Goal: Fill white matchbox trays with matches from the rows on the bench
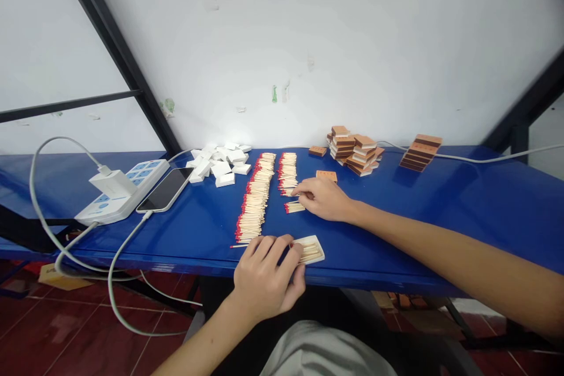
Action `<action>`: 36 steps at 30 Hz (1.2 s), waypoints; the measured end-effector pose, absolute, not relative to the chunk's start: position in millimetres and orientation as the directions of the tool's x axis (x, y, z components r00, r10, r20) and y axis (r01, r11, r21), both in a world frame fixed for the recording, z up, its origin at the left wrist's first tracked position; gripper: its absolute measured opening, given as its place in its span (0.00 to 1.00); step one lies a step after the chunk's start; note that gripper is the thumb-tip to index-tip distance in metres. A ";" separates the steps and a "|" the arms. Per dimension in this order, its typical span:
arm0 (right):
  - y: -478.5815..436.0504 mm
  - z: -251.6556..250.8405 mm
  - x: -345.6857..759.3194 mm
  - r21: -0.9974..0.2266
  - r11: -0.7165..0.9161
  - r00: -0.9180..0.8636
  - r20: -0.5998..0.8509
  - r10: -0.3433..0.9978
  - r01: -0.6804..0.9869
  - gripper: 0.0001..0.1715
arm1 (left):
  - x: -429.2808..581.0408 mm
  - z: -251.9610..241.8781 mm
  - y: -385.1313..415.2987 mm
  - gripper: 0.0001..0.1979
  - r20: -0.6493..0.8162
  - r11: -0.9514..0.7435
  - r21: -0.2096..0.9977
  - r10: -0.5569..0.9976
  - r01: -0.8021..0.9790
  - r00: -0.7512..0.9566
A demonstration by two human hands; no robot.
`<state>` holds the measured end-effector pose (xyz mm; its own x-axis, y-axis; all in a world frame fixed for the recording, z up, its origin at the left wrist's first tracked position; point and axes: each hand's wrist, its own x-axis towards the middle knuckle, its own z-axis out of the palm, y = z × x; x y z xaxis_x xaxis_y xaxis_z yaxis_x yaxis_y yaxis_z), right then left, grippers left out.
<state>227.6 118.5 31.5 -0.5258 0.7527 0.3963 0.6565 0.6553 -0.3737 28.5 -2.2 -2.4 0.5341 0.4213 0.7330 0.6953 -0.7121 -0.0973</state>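
Observation:
My left hand (269, 273) is curled round the left end of a white matchbox tray (318, 254) at the table's front edge. Matches (308, 247) lie inside this tray, partly covered by my fingers. Farther back, my right hand (326, 198) has its fingers bent together at the near end of a short row of red-tipped matches (288, 167). Whatever is between those fingertips is hidden. Just below them lies a small group of matches (294, 207). A longer row of matches (255, 200) runs to the left.
White trays (224, 158) are heaped at the back left, near a phone (165, 190) and a power strip (143, 179) with cables. Brown matchbox sleeves (352, 150) are stacked at the back right. One block of boxes (420, 151) stands farther right, by the wall.

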 end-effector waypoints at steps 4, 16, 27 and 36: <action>118.5 30.2 227.5 -0.380 0.652 -0.509 0.414 0.754 0.656 0.16 | 28.2 -3.7 -1.9 0.10 0.732 -0.717 -0.093 0.422 0.691 0.536; 123.9 31.6 228.0 -0.510 0.581 -0.468 0.344 0.814 0.635 0.13 | 27.3 -3.8 -2.5 0.10 0.727 -0.712 -0.084 0.434 0.697 0.531; 122.5 33.0 227.0 -0.519 0.571 -0.484 0.308 0.819 0.636 0.10 | 28.0 -3.6 -2.1 0.09 0.735 -0.717 -0.089 0.421 0.691 0.531; 129.6 28.3 228.2 -0.598 0.542 -0.490 0.268 0.830 0.591 0.07 | 27.9 -4.2 -1.1 0.10 0.733 -0.717 -0.092 0.421 0.691 0.534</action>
